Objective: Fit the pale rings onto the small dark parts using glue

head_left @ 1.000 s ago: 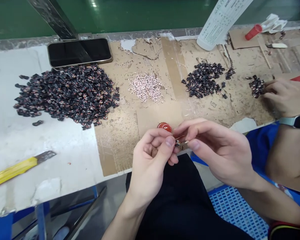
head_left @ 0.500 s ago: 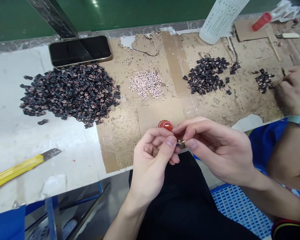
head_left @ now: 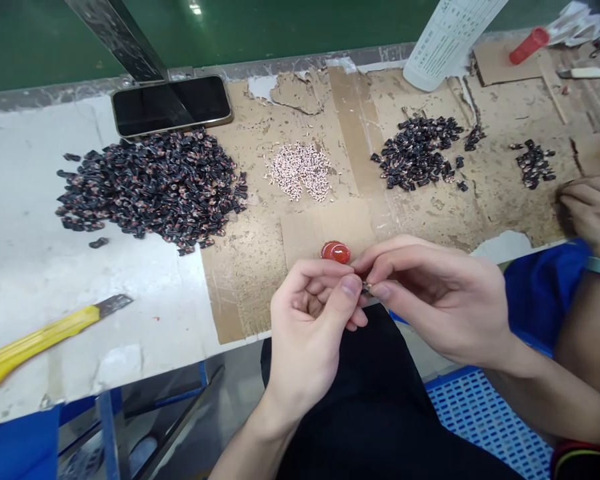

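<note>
My left hand (head_left: 310, 327) pinches a small black piece (head_left: 365, 288) between thumb and forefinger, just past the table's front edge. The thumb and fingertips of my right hand (head_left: 445, 303) are pressed together at the free end of that piece. Whatever tiny part the right fingers hold is mostly hidden. Behind my fingertips lies a small glossy red dish (head_left: 335, 251). Farther back is a heap of tiny pale chips (head_left: 300, 171), with a large pile of black pieces (head_left: 155, 187) to its left and a smaller black pile (head_left: 420, 152) to its right.
A yellow utility knife (head_left: 45, 343) lies on the left, its blade out. A phone (head_left: 173, 107) leans behind the large pile by a metal post (head_left: 123, 37). At the back stands a white printed cylinder (head_left: 447, 47). A co-worker's hand (head_left: 595, 210) rests at the right edge near a few black pieces (head_left: 535, 163).
My right fingertips have come up against the black piece; a pale bit showing between them before is now mostly covered. The co-worker's hand has shifted, and the whole view has moved slightly.
</note>
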Motion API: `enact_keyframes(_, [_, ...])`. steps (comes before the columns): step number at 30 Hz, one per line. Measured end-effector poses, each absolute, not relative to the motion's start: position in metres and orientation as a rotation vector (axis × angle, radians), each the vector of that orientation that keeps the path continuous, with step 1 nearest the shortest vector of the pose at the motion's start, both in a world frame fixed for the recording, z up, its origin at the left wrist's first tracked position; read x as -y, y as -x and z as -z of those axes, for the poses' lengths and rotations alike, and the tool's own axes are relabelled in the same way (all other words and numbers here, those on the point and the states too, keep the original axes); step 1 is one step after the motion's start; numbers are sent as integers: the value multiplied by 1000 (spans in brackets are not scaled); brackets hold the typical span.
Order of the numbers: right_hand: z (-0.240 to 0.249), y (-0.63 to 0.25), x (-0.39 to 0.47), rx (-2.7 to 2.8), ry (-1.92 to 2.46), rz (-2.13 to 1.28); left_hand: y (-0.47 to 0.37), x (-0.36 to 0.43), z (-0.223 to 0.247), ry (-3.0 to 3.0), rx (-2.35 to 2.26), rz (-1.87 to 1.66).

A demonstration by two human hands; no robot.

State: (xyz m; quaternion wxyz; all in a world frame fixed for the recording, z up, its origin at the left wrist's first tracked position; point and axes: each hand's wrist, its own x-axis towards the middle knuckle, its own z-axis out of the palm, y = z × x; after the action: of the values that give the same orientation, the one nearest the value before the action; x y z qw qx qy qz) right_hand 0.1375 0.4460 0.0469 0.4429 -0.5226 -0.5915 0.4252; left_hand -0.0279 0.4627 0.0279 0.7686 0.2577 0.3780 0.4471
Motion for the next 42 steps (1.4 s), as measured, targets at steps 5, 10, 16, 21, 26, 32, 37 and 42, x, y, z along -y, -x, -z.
enact_keyframes(5, [-46, -136, -446, 1344, 1290, -1098, 26, -460, -28, -599, -866, -993])
enact_keyframes(10, [-39, -134, -444, 1223, 1231, -1128, 23, -462, -29, -592, -874, -1019])
enact_keyframes(16, [-35, -133, -448, 1391, 1223, -861, 19, -461, -34, -624, -919, -1048])
enact_keyframes(21, [-33, -133, -450, 1300, 1199, -957, 19, -464, -40, -707, -978, -1073])
enact_keyframes(26, [-36, -132, -449, 1224, 1283, -999, 20, -471, -41, -692, -896, -994])
enact_keyframes(32, [-20, -160, -463, 1416, 1409, -741, 29, -503, -36, -1114, -993, -843])
enact_keyframes(37, [19, -229, -481, 1512, 1672, -195, 73, -594, -22, -2241, -1618, -791])
enact_keyframes(42, [28, -264, -492, 1580, 1726, -34, 110, -639, -15, -2333, -1600, -588])
